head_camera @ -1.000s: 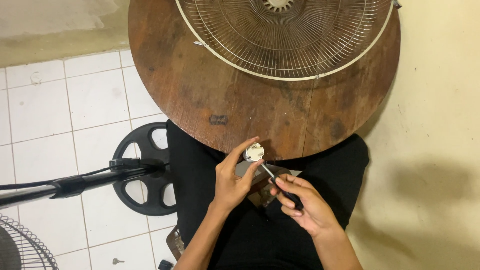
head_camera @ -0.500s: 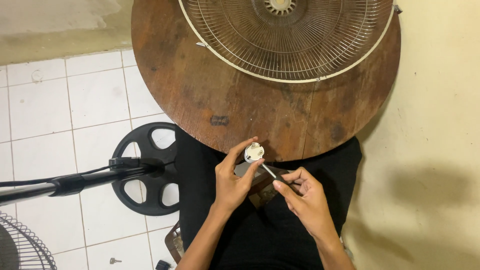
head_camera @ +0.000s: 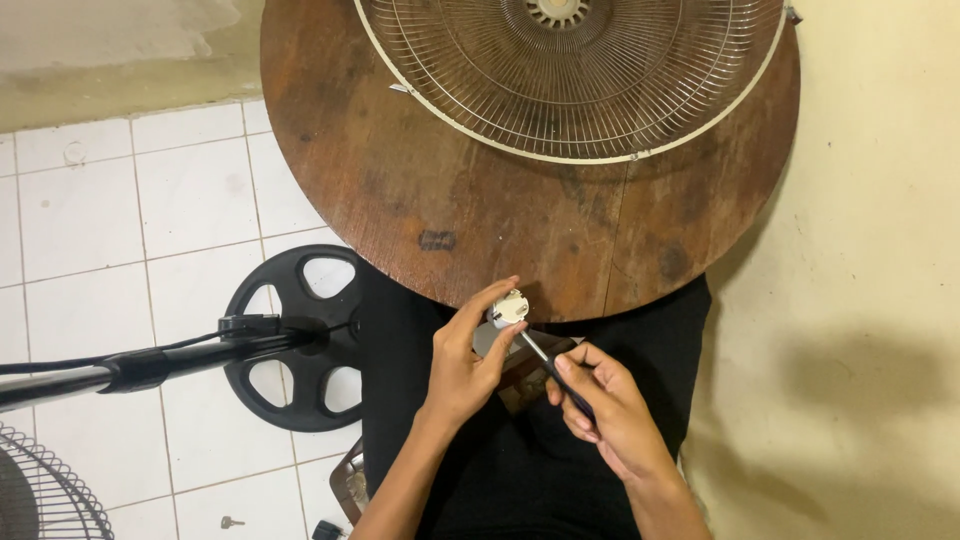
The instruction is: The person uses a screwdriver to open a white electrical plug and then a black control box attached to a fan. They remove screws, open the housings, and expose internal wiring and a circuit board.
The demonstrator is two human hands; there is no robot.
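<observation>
My left hand (head_camera: 463,362) pinches a small white round part (head_camera: 509,307) between thumb and fingers, just below the near edge of the round wooden table (head_camera: 450,200). In my right hand (head_camera: 606,412) is a thin screwdriver (head_camera: 538,352), its metal tip set against the white part. Both hands hover over my lap, which is covered in black cloth. A small brownish object lies under the hands and is mostly hidden.
A cream wire fan guard (head_camera: 575,70) lies on the far half of the table. To the left, on white floor tiles, stands a black round fan base (head_camera: 290,335) with its black pole (head_camera: 130,365) lying leftwards. Another wire guard (head_camera: 45,495) shows at bottom left. A cream wall fills the right side.
The view has shifted slightly, so the table and hands sit a little further right. Both hands keep their hold, with the screwdriver still against the white part.
</observation>
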